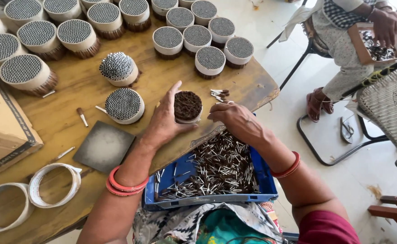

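Note:
My left hand (164,119) cups a small round bundle (187,106) of thin brown sticks wrapped in a white paper band, standing at the front edge of the wooden table (72,90). My right hand (236,119) rests against the bundle's right side, fingers curled and touching it. A few loose sticks (218,93) lie just beyond the right hand. Below both hands, a blue plastic crate (216,176) on my lap holds several loose sticks.
Several banded bundles (124,105) with silvery tops stand across the table. A dark square plate (104,146), two empty paper rings (54,184) and a cardboard box (2,126) lie at left. Another person (352,36) sits at right holding a small box; a wicker chair (388,108) stands nearby.

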